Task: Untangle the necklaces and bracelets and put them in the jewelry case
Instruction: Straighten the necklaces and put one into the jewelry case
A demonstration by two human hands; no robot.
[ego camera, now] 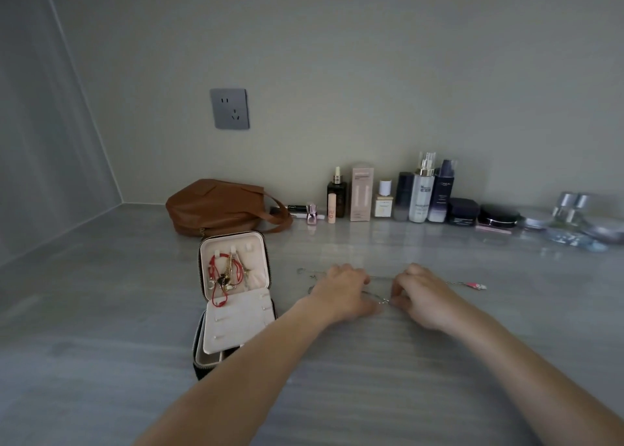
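Observation:
An open jewelry case (260, 266) with a pale pink lining lies on the grey counter, left of my hands. Red cord bracelets (216, 270) and gold pieces hang in its lid. Thin silver chains (380, 278) lie tangled on the counter between and around my hands. My left hand (341, 293) and my right hand (422, 297) rest on the counter close together, and their fingertips pinch a silver chain (385, 300) between them. One chain runs right to a small pink charm (477, 286). More chain shows left of my left hand (305, 271).
A brown leather bag (219, 209) lies behind the case by the wall. A row of cosmetic bottles and boxes (388, 196), dark jars (479, 214) and clear glass items (574, 223) lines the back wall. A wall socket (229, 108) is above.

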